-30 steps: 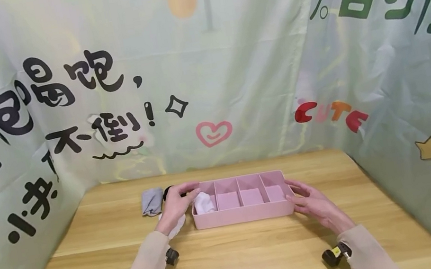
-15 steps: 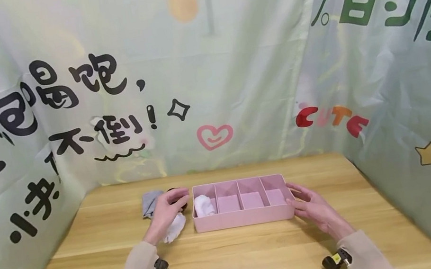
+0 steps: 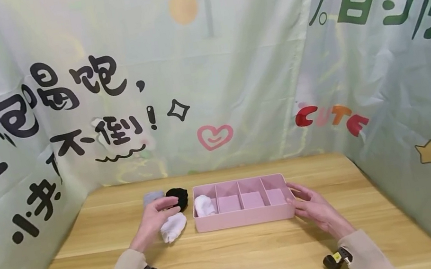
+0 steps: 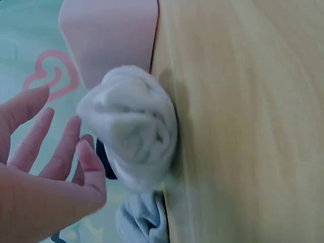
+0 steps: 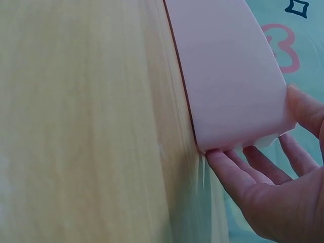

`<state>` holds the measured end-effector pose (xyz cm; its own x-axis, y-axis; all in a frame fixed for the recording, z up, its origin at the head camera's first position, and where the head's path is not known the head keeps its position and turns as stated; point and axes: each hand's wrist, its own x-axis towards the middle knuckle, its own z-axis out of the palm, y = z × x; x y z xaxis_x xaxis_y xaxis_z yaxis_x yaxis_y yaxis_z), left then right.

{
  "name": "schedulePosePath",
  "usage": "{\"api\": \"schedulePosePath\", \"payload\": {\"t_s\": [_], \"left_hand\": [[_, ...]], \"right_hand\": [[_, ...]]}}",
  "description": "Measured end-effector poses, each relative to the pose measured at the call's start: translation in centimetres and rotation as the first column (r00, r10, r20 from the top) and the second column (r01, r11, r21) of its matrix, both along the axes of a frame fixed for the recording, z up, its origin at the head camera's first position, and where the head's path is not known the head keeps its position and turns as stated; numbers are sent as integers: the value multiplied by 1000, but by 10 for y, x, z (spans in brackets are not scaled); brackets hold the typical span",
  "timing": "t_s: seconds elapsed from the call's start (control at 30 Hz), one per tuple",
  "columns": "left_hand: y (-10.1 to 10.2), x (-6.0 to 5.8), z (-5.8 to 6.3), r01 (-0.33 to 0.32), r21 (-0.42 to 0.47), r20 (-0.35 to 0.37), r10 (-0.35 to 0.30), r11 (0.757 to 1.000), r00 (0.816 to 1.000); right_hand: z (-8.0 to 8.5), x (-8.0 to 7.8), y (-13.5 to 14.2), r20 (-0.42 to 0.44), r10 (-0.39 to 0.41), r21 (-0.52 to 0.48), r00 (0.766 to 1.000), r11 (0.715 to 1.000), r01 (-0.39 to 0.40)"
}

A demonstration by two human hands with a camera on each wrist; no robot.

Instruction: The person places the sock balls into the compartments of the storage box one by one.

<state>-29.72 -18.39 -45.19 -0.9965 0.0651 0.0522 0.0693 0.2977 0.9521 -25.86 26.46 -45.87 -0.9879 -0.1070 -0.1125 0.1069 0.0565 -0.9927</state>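
My left hand (image 3: 152, 222) hovers left of the pink divided box (image 3: 245, 217), fingers spread and nothing held. Around it lie a white rolled sock (image 3: 173, 227), a black bundle (image 3: 181, 199) and a grey one (image 3: 153, 196), which it partly covers. Up close in the left wrist view, the white sock (image 4: 131, 126) sits beside the fingertips, with the grey bundle (image 4: 143, 217) below. Another white rolled sock (image 3: 204, 205) occupies the box's leftmost compartment. At the box's right end, my right hand (image 3: 317, 210) holds its corner, thumb at the rim and fingers along the end wall.
The wooden table (image 3: 243, 264) carries the box and bundles. Printed cloth hangings (image 3: 231, 78) enclose its back and sides. Each wrist wears a small black camera, such as the one (image 3: 333, 262) on the right.
My left hand has drawn back leftward from the box's left end to the loose bundles, uncovering the white and black ones. The right hand stays at the box's end.
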Motion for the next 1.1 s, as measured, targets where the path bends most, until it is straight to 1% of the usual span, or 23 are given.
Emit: {"api": "schedulePosePath", "payload": {"t_s": [0.03,0.13,0.3,0.43,0.5,0.6,0.77,0.83,0.93,1.03,1.1], "left_hand": [[-3,0,0,1,-6,4,-1,1000,1000],[-11,0,-1,32,-13,19,-32,999,999],[-23,-1,-4,92,8,83,-92,996,992],[-28,-1,-10,186,9,116,-185,983,976],[-30,-1,-12,232,26,137,-233,972,963],[-31,-1,-14,272,40,163,-275,961,948],[-33,-1,-13,290,60,208,-296,955,932],[-34,-1,-13,288,62,226,-295,955,928],[-35,-2,-14,269,65,245,-277,961,929],[-35,-4,-15,256,44,246,-259,966,934],[-35,-5,-16,270,20,239,-267,963,934]], "right_hand": [[0,0,0,0,2,-4,1000,1000,-2],[0,-1,0,0,3,-20,1000,1000,-3],[-1,-1,1,-4,4,-29,1000,1000,-4],[-1,-1,1,1,6,-21,1000,1000,-6],[-2,0,1,2,7,-17,1000,1000,-7],[-1,0,2,0,1,-23,1000,1000,-1],[-1,0,2,5,5,-22,1000,1000,-5],[-1,0,1,5,8,-22,1000,1000,-8],[-1,0,-1,9,1,-28,1000,1000,-1],[0,-1,-1,10,9,-21,1000,1000,-9],[1,-1,-2,12,8,-12,1000,1000,-8]]}}
